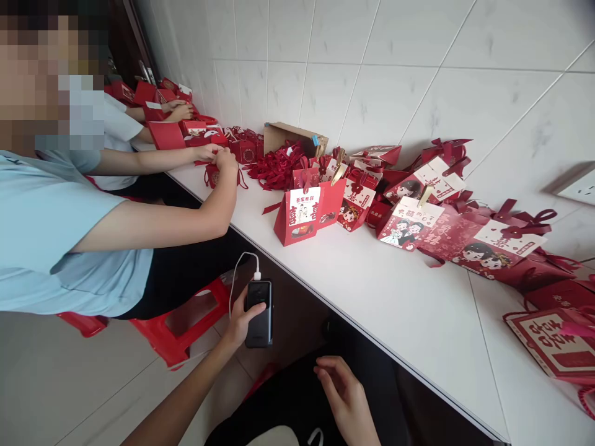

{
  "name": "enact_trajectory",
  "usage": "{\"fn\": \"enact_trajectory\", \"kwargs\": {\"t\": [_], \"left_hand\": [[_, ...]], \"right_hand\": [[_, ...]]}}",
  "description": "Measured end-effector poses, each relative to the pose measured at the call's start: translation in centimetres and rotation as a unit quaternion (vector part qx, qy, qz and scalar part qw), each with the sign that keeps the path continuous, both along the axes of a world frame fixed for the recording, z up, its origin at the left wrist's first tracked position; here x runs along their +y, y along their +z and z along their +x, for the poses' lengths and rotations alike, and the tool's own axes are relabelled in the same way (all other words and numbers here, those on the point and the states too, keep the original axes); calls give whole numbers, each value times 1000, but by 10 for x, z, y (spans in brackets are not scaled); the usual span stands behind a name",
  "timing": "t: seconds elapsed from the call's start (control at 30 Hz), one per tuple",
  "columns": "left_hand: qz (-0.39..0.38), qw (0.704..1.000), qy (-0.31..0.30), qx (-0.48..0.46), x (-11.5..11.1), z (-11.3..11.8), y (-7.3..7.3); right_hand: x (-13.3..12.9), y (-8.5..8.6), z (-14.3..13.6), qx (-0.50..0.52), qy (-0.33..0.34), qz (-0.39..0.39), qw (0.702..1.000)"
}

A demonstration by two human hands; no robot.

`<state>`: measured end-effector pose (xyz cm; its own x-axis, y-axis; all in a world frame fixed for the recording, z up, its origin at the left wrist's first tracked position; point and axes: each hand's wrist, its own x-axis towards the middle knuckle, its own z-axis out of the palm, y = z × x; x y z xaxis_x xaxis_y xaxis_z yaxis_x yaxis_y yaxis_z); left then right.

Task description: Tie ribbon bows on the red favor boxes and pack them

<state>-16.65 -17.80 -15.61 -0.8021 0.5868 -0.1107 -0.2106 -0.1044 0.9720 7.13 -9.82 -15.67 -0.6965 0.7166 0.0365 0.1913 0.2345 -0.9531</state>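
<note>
My left hand (242,319) is wrapped round a black power bank (260,325), held upright beside the table edge. A white charging cable (238,263) is plugged into its top and loops down behind my wrist. Over my lap hovers my right hand (341,393), its fingers loosely bent and apart with nothing between them. On the table above, the nearest thing is a red gift box (302,217) with a white printed label and a ribbon on top. Beside it stand more red and white gift boxes (409,226) with cartoon couples.
A white table (372,291) runs along the tiled wall. An open cardboard box (288,136) sits behind a heap of red ribbons (279,167). Two people work on the left, the nearer in a light blue shirt (69,229), above a red stool (186,322). A wall socket (579,186) is at right.
</note>
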Motion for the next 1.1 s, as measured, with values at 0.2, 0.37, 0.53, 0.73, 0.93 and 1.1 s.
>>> {"fn": "enact_trajectory", "kwargs": {"t": [0.2, 0.37, 0.53, 0.73, 0.93, 1.1], "left_hand": [[-2, 996, -60, 68, -13, 16, 22], [10, 968, -180, 172, -12, 33, 44], [2, 959, -231, 167, -6, 37, 58], [-42, 983, -177, 32, -10, 47, 49], [-133, 975, -14, -179, 13, 32, 7], [-90, 985, 96, -112, 71, -13, -15]], "right_hand": [[-1, 24, -15, 18, -9, 43, 999], [12, 83, -67, 54, -31, 89, 994], [21, 108, -105, 77, -12, -26, 997], [22, 92, -114, 5, 2, 50, 999], [12, 73, -86, -42, 52, 124, 990], [6, 59, -41, -79, 116, 100, 985]]}}
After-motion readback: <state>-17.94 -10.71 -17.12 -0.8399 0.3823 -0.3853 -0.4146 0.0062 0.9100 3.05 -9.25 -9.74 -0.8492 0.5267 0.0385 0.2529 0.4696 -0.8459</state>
